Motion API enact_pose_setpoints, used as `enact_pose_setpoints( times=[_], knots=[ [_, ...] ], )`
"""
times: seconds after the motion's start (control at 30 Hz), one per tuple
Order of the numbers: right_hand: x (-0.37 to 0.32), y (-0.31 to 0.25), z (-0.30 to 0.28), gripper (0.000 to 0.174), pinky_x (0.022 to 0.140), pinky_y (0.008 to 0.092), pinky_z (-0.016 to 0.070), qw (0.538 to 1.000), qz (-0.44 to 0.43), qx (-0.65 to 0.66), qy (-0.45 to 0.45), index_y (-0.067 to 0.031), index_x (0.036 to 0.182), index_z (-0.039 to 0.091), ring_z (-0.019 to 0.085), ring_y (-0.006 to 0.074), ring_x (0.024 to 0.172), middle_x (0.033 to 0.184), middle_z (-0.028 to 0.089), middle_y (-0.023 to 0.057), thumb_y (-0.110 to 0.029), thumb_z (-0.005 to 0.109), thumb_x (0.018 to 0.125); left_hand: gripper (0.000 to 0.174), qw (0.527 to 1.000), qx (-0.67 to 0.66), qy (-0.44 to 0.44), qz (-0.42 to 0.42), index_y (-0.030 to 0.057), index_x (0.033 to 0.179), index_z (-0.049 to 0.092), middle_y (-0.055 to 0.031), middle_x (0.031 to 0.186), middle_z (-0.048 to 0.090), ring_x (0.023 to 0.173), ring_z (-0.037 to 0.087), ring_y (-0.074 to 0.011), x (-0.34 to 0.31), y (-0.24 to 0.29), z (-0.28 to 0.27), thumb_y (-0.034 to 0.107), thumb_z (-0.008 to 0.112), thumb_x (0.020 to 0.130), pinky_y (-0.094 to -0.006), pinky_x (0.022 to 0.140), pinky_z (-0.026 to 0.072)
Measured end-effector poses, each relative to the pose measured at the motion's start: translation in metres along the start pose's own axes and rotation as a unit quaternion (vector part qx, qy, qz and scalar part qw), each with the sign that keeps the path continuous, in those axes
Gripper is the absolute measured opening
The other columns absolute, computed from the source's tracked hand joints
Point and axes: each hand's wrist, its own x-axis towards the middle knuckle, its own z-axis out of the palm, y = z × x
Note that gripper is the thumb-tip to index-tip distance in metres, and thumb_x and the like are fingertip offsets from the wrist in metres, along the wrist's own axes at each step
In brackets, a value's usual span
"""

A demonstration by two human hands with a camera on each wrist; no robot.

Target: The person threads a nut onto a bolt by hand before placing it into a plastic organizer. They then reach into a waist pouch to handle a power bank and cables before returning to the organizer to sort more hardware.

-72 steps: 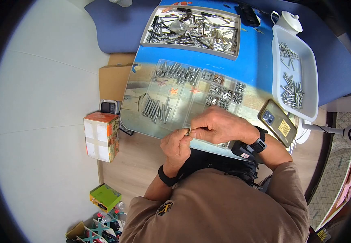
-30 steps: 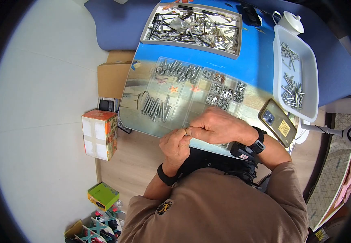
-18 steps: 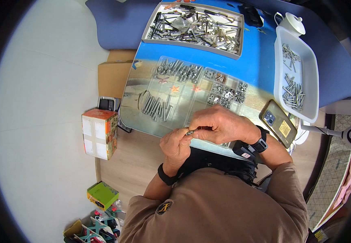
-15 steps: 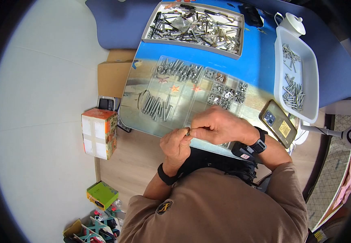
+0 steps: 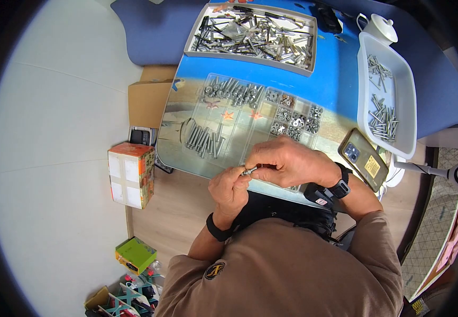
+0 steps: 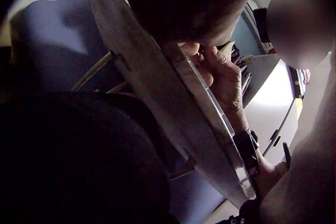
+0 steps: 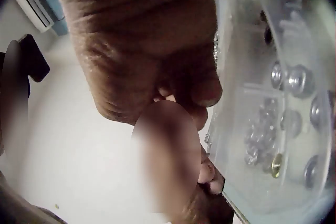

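My left hand (image 5: 229,189) and right hand (image 5: 287,162) meet fingertip to fingertip at the table's near edge. Between them is a small metal bolt (image 5: 249,171), pinched from the left by one thumb and finger and from the right by the other. Fingers hide much of it in the head view. In the right wrist view my right hand (image 7: 142,50) covers it, its curled fingers beside the clear organizer box (image 7: 236,87). Just beyond the hands lie long bolts (image 5: 203,141) and compartments of nuts and washers (image 5: 292,121).
A shallow box of mixed screws and bolts (image 5: 308,63) stands at the far side. At right are a white tray (image 5: 364,113) with more bolts, a phone (image 5: 364,158) and a white lidded pot (image 5: 379,29). A cardboard box (image 5: 131,174) stands left of the table.
The right fingers shift and turn slightly around the bolt, which goes from covered to showing, to mostly covered, and now shows more fully. The left hand stays in place; boxes and tray stay put.
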Motion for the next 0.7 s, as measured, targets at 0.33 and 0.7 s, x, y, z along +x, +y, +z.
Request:
enact_pose_setpoints(
  times=[0.33, 0.7],
  knots=[
    [0.002, -0.001, 0.0, 0.019, 0.053, 0.0426, 0.0438, 0.993, 0.065, -0.086, -0.044, -0.0044, 0.084, 0.065, 0.058, 0.0354, 0.058, 0.064, 0.056, 0.0159, -0.022, 0.07, 0.092, 0.013, 1.0, -0.005, 0.02, 0.024, 0.0053, 0.104, 0.061, -0.0098, 0.068, 0.062, 0.055, 0.06, -0.0253, 0.002, -0.001, 0.003, 0.013, 0.064, 0.095, -0.0349, 0.051, 0.0461],
    [0.002, -0.004, 0.006, 0.014, 0.057, 0.0386, 0.0454, 1.0, -0.005, -0.018, -0.009, -0.0034, 0.094, 0.066, 0.06, 0.033, 0.063, 0.077, 0.061, 0.0114, -0.014, 0.073, 0.088, 0.011, 0.999, -0.002, 0.032, -0.01, 0.0022, 0.097, 0.063, -0.0051, 0.063, 0.062, 0.052, 0.058, -0.0161, 0.007, 0.008, 0.0, 0.011, 0.057, 0.097, -0.0293, 0.051, 0.0458]
  ],
)
